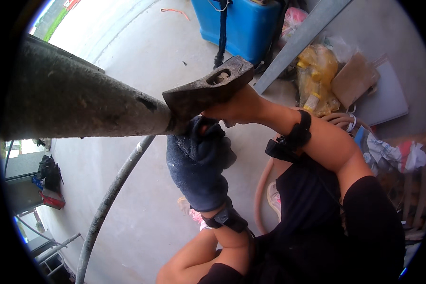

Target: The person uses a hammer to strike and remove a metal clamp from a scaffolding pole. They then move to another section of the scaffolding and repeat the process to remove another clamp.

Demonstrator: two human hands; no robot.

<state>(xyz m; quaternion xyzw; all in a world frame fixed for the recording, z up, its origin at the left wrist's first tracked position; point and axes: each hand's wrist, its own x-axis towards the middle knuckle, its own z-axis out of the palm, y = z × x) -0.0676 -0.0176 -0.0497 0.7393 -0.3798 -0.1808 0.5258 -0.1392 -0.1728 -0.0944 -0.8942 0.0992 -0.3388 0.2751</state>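
My right hand (239, 105), bare, is closed just under the head of an axe (194, 97). The axe head is dark, worn metal with an eye in its top, and its handle is mostly hidden from me. Its wedge-shaped edge meets, or lies just over, the end of a thick, rough grey pipe (90, 106) that comes in from the left. My left hand (199, 158) wears a dark blue, dusty glove and is right below the axe head, beside the pipe end. Its fingers are curled; what they hold is hidden.
A curved grey pipe (110, 201) runs down to the floor. A blue tank (241, 28) stands ahead, near a slanting metal bar (303, 45). To the right lie a yellow plastic bag (317, 71), cardboard (355, 80) and a coiled hose (338, 118). A black bag (49, 173) is far left.
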